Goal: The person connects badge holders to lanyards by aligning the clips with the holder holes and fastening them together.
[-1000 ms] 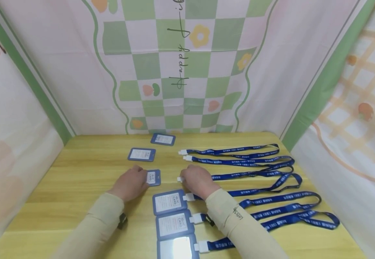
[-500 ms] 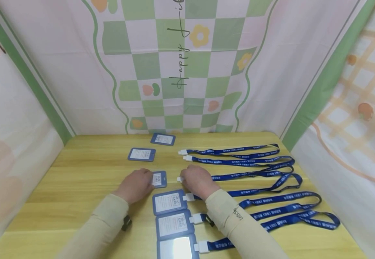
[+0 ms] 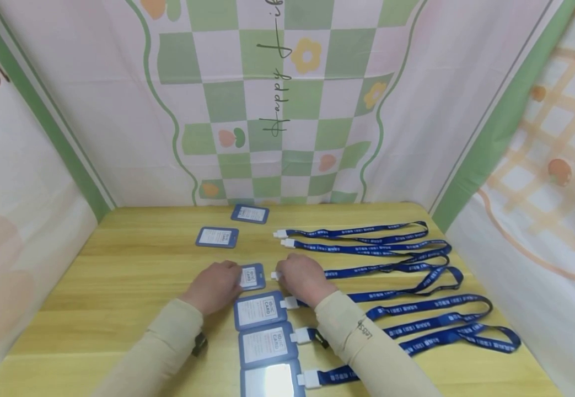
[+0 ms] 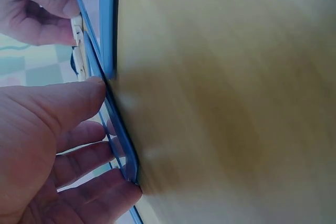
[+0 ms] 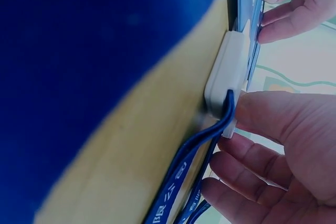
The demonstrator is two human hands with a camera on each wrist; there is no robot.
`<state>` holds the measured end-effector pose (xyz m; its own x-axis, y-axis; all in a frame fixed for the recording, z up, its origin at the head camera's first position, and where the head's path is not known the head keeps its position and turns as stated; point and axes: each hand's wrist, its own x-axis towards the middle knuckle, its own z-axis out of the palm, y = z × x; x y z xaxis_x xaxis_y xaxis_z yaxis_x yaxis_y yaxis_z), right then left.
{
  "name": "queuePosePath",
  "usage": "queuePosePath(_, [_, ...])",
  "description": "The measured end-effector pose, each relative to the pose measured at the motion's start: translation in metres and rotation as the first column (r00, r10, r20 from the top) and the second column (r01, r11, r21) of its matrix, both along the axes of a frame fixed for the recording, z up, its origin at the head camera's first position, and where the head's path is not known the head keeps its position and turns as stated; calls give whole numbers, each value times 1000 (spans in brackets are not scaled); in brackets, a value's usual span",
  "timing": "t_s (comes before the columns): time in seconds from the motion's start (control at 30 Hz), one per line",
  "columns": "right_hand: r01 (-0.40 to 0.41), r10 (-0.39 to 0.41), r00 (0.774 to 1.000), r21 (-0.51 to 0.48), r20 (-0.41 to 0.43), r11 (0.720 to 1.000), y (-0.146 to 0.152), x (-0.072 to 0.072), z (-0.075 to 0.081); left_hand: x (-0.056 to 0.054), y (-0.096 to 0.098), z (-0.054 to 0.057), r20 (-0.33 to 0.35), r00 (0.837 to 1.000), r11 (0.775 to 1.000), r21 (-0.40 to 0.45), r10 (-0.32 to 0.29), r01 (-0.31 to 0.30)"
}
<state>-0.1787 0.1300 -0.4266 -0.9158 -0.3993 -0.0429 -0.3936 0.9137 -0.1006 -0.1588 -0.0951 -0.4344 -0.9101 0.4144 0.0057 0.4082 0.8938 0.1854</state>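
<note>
My left hand (image 3: 215, 286) grips a blue ID card holder (image 3: 252, 277) by its left end; its slotted end points toward my right hand (image 3: 303, 275). That right hand pinches the white clip (image 3: 274, 275) of a blue lanyard (image 3: 347, 271). A narrow gap separates holder and clip in the head view. From the left wrist, the thumb lies on one face of the holder (image 4: 123, 140) with fingers behind it. In the right wrist view, a nearer white clip (image 5: 226, 72) on another lanyard partly blocks the pinched one.
Nearer me, several card holders (image 3: 259, 310) lie in a column, joined to lanyards running right. Two loose card holders (image 3: 218, 236) (image 3: 250, 213) lie farther back. Two more lanyards (image 3: 356, 232) (image 3: 366, 248) stretch across the back right of the wooden table (image 3: 133, 242). Patterned cloth (image 3: 307, 99) hangs behind.
My left hand has slid the card holder rightward and slightly nearer me, closing on the white clip. The right hand has stayed in place on the clip.
</note>
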Motion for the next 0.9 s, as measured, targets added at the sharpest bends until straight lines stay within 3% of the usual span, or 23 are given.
queuePosePath(0.27, [4, -4, 1000, -4, 4, 1000, 0, 2, 1, 3, 6, 2, 12, 1000, 1000, -5, -24, 24])
queuePosePath(0.9, [19, -19, 1000, -20, 13, 1000, 2, 2, 0, 4, 11, 1, 16, 1000, 999, -36, -17, 18])
